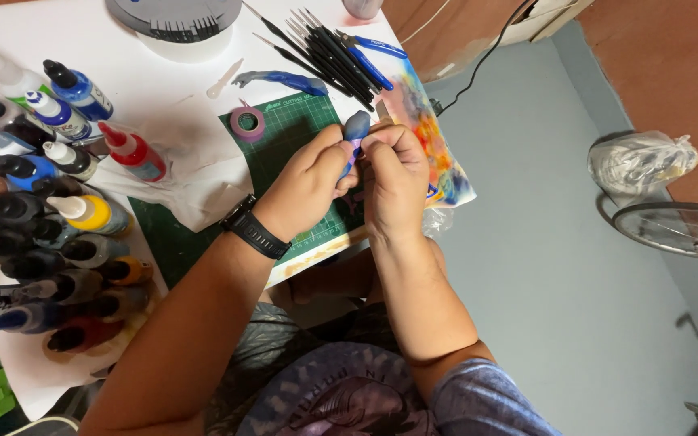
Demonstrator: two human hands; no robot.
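My left hand (309, 182), with a black watch on its wrist, pinches a small blue-grey painted piece (355, 129) between thumb and fingers. My right hand (397, 173) is closed beside it, its fingertips touching the same piece and a thin stick-like tool that pokes out at the top. Both hands hover over the right edge of a green cutting mat (284, 129) on a white table (147, 81). What the right hand's fingers hide I cannot make out.
Many paint bottles (50, 202) with black, white and coloured caps crowd the table's left side. A purple tape roll (247, 123), a blue part (280, 79), several brushes and tools (329, 48) and a stained palette sheet (430, 137) lie beyond the hands. On the grey floor at right: bag, wheel.
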